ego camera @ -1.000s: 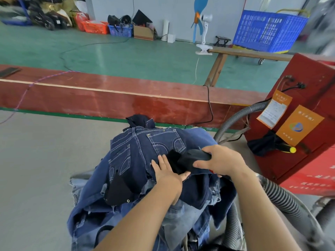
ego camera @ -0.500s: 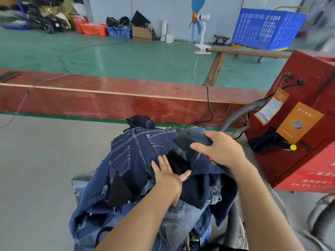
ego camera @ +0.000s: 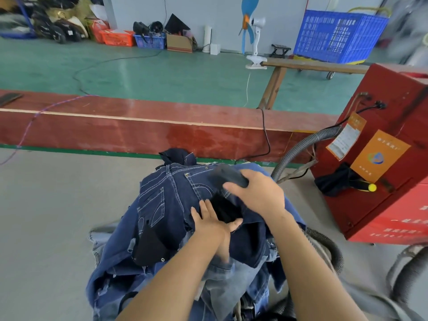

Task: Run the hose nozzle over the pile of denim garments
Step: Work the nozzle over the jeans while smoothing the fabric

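Green workshop floor beyond a red bench [ego camera: 162, 126]; grey floor under pile of denim garments [ego camera: 185, 228]. Right hand [ego camera: 257, 198] clenched round dark hose nozzle [ego camera: 228, 176], head at far top of pile. Left hand [ego camera: 213, 225] flat, fingers straight, pressing denim. Risk: loose cloth dragged off pile by nozzle if pressure lifts. Nozzle mouth blurred, possibly touching fabric. Grey hose [ego camera: 298, 149] partly hidden behind arm.

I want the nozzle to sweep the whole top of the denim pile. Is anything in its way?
Only the left hand, pressed flat on the denim pile just below the nozzle held by the right hand.
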A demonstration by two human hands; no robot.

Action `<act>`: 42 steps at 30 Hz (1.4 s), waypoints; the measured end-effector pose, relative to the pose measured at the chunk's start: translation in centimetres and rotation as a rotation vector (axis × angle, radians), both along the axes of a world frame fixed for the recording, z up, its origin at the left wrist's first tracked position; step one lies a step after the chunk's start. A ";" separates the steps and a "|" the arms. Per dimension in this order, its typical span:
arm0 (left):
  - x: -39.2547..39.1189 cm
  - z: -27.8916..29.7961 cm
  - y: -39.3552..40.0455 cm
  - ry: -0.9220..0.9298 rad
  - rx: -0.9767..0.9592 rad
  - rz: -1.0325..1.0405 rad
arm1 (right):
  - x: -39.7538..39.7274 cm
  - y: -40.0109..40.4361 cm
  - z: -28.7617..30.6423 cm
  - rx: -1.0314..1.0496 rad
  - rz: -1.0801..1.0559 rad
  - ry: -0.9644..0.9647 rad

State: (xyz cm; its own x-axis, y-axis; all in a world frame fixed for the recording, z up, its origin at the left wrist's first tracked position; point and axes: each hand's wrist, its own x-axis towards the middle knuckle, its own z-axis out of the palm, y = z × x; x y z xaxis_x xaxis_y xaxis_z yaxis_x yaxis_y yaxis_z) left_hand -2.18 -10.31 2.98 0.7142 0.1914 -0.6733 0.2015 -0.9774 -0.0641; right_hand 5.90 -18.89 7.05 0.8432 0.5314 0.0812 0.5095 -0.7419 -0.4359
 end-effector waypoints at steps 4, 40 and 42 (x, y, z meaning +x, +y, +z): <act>-1.0 1.6 4.5 -0.767 -0.342 0.616 | 1.1 -1.7 2.2 0.283 -0.109 -0.006; 2.8 9.9 16.2 -0.657 -0.128 0.311 | 3.1 -7.4 4.1 0.353 -0.494 0.023; 1.1 4.0 14.9 -0.376 0.014 0.215 | 3.0 -7.1 4.1 0.340 -0.474 0.029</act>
